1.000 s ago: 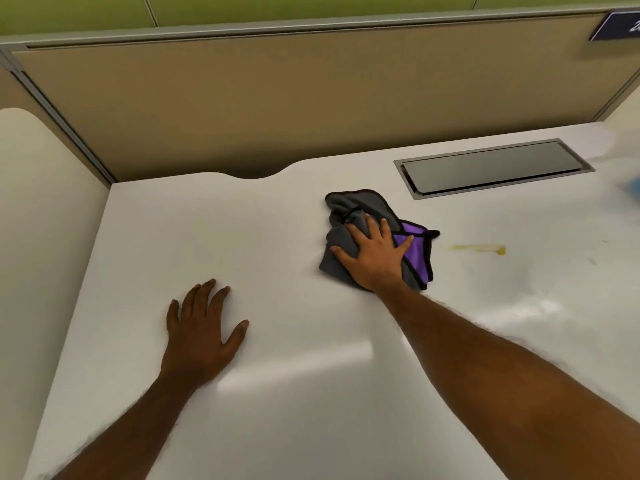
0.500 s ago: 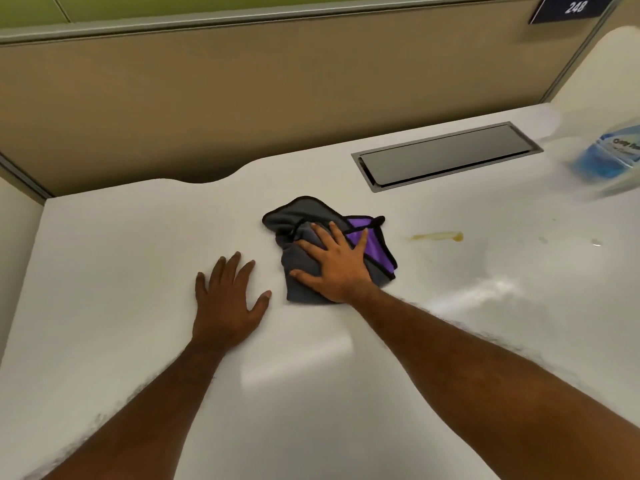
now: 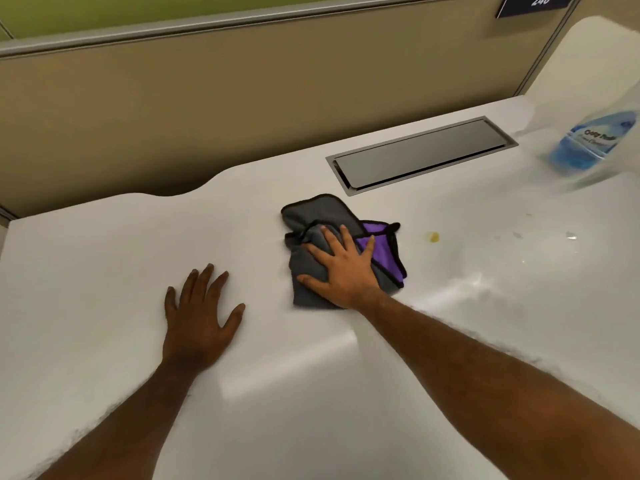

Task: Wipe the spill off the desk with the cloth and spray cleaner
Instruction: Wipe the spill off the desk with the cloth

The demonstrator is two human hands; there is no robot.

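Observation:
A crumpled grey and purple cloth point(image 3: 311, 216) lies on the white desk point(image 3: 104, 258), near its middle. My right hand point(image 3: 341, 271) presses flat on the cloth with spread, straight fingers. A small yellow spot of the spill point(image 3: 434, 237) sits on the desk just right of the cloth, with faint droplets further right. The spray cleaner bottle point(image 3: 594, 140), clear with blue liquid, stands at the far right edge of the view. My left hand point(image 3: 199, 313) rests flat on the desk, left of the cloth, holding nothing.
A grey metal cable hatch point(image 3: 422, 154) is set into the desk behind the cloth. A tan partition wall point(image 3: 242, 98) runs along the back, with a dark number sign point(image 3: 535, 3) at top right. Another white desk surface point(image 3: 595, 64) adjoins at the far right.
The cloth under my right hand has moved right over the spill; the yellow streak has shrunk to a small spot. My left hand rests closer to the cloth. The bottle came into view.

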